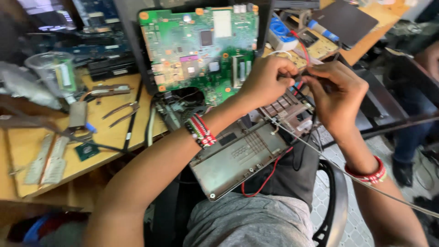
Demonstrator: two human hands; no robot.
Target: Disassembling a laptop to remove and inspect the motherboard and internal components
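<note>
My left hand (265, 77) and my right hand (336, 93) meet above a grey laptop chassis (238, 153) resting on my lap. Both hands pinch thin wires (298, 78) between them, red and black, at the chassis's far end. A red wire (267, 176) loops out from under the chassis across my lap. A thin grey cable (366, 180) runs from the chassis toward the lower right. Beaded bracelets sit on both wrists. What the fingertips grip is partly hidden.
A green motherboard (201, 45) lies on the wooden bench (105, 137) ahead. Tweezers (121, 112), a heatsink pipe (103, 90), a processor chip (87, 150), memory sticks (45, 160) and a plastic cup (52, 73) lie left. A blue multimeter (283, 36) and dark laptop (347, 20) sit behind. Another person's leg (411, 123) is right.
</note>
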